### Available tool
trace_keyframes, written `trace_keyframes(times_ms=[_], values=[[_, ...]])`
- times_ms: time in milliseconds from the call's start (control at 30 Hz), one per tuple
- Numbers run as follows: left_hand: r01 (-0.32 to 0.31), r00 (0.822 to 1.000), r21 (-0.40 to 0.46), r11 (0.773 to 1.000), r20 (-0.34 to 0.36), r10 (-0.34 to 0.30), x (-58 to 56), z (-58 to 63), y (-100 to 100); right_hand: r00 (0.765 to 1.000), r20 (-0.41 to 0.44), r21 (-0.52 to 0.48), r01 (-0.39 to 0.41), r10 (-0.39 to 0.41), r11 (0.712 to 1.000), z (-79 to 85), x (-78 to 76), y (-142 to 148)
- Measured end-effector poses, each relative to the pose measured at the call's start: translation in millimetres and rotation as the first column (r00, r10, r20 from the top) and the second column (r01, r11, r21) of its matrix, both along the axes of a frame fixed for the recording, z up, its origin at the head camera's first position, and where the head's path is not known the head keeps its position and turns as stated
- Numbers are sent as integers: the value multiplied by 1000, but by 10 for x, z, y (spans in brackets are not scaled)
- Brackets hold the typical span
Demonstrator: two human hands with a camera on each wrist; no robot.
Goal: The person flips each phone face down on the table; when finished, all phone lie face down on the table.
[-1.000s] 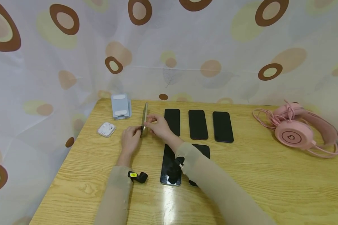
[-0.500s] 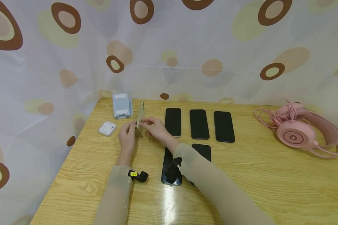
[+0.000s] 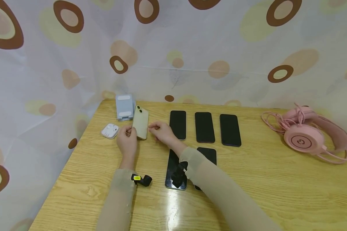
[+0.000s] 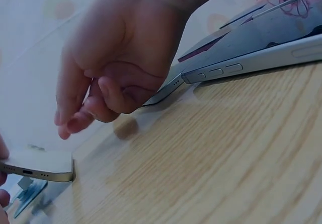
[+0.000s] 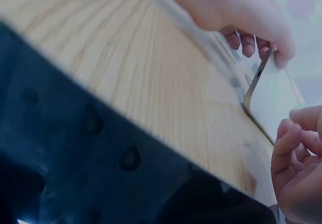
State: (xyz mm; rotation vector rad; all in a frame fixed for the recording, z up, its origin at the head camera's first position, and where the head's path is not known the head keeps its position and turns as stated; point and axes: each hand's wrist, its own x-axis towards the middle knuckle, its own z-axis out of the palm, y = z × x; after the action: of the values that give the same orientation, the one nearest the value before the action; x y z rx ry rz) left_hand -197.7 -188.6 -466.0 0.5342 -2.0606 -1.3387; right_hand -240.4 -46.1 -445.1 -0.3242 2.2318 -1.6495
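A pale cream smartphone (image 3: 140, 123) is tilted up off the table, its back with two camera lenses turned to the head camera. My left hand (image 3: 127, 141) pinches its lower left edge between thumb and fingers; the right wrist view shows the same grip on the phone (image 5: 274, 98). Just right of the phone is my right hand (image 3: 163, 132), apart from it, fingers loosely bent with nothing between them. In the left wrist view the right hand (image 4: 121, 58) hovers above the table. Behind the phone stands a light blue phone stand (image 3: 124, 107).
Boxed white earphones (image 3: 110, 131) lie left of the left hand. Black-screened phones lie flat to the right: one at the back (image 3: 177, 125), others beside it (image 3: 204, 127) (image 3: 230, 130), and a larger one (image 3: 173, 170) under the right wrist. Pink headphones (image 3: 303, 138) rest far right.
The phone has turned from edge-on to show its back and moved left towards the stand. My right hand has let go of it; the left hand still grips it.
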Motion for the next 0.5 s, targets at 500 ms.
trace_keyframes(times_ms=[500], values=[[120, 981, -104, 987, 165, -102, 0, -29, -8, 945, -259, 555, -25, 200, 832, 21, -66, 61]])
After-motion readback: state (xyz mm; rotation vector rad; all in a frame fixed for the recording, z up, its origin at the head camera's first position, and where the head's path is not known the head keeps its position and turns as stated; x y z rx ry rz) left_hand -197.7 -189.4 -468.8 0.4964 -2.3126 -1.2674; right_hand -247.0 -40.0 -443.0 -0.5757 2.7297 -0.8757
